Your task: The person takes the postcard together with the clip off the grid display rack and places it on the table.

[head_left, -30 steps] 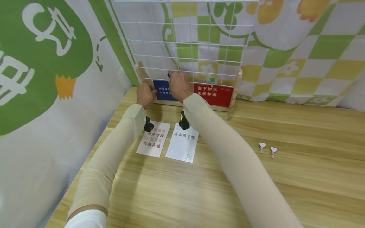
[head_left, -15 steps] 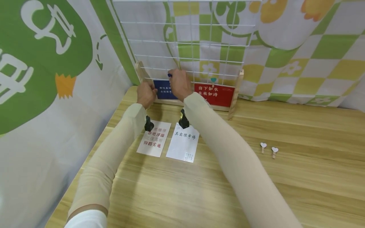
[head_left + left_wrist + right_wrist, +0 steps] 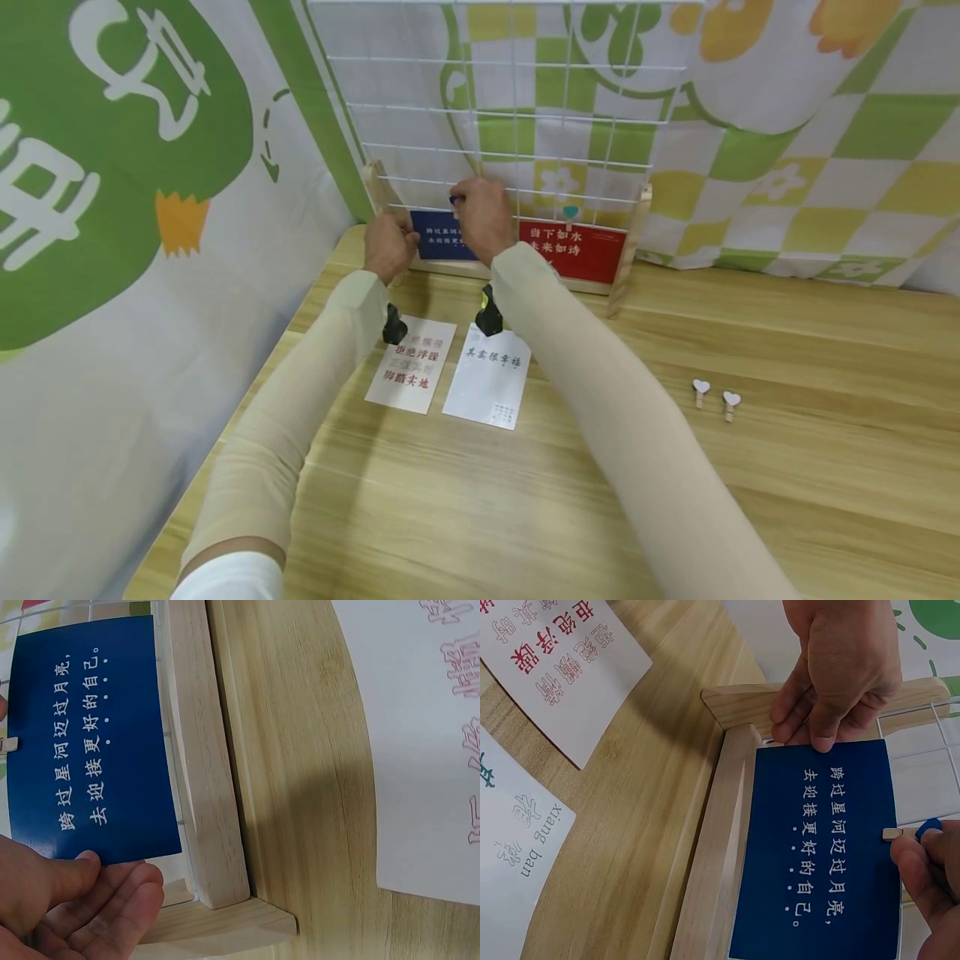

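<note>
A blue card (image 3: pixel 438 237) with white writing stands against the bottom of a white wire grid (image 3: pixel 517 112). My left hand (image 3: pixel 388 247) pinches its left edge between thumb and fingers; the left wrist view shows the thumb on the card's face. At the card's top edge, my right hand (image 3: pixel 486 218) pinches a small wooden clothespin (image 3: pixel 891 833) with a blue top (image 3: pixel 928 827). The pin's tip overlaps the card's edge. To the right, a red card (image 3: pixel 573 252) hangs on the grid under a clothespin with a teal heart (image 3: pixel 571 212).
Two cards lie on the wooden table (image 3: pixel 480 500): one with red writing (image 3: pixel 410 367), one with dark writing (image 3: pixel 487 379). Two clothespins with white hearts, the left (image 3: pixel 701 392) and the right (image 3: pixel 731 404), lie further right. Wooden feet (image 3: pixel 632 250) hold up the grid.
The head view has shifted slightly, moving the scene a little to the right. Both hands stay at the blue card, with hardly any movement between the frames.
</note>
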The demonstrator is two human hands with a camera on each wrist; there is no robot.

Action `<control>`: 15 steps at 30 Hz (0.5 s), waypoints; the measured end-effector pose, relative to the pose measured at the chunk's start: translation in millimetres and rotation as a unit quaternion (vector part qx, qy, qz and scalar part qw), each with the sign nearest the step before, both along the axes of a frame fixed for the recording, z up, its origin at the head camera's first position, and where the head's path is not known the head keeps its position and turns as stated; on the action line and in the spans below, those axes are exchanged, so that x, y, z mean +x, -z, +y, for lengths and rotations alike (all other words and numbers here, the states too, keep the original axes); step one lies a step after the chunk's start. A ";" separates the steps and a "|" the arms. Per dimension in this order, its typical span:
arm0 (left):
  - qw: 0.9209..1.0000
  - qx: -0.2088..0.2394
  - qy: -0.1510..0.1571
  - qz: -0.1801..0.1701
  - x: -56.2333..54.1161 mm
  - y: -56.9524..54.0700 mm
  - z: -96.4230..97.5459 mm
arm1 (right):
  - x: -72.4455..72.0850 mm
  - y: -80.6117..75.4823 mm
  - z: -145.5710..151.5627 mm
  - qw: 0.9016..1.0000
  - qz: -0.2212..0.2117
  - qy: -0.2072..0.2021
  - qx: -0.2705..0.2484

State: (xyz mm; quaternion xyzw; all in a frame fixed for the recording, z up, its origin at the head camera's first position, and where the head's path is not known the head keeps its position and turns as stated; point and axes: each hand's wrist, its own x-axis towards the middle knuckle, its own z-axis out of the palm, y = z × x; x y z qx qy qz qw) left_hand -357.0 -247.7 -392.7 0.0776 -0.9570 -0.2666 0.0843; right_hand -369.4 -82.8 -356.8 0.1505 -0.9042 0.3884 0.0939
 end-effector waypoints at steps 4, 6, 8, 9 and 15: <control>1.000 -0.003 0.007 -0.001 0.6 -0.7 -1.4 | 0.4 0.2 -0.5 1.000 0.009 0.004 -0.002; 1.000 -0.002 0.008 -0.001 0.4 -0.6 -2.1 | 0.6 0.5 -0.6 1.000 0.012 0.005 -0.004; 1.000 -0.001 0.011 -0.001 0.3 -0.3 -2.8 | 1.1 0.7 -0.6 1.000 0.012 0.006 -0.006; 1.000 -0.002 0.012 0.000 0.1 -0.1 -3.1 | 1.4 0.8 -0.3 1.000 0.012 0.007 -0.006; 0.999 0.028 0.017 -0.014 0.7 0.2 -4.3 | 3.7 1.6 1.7 1.000 0.025 0.008 -0.004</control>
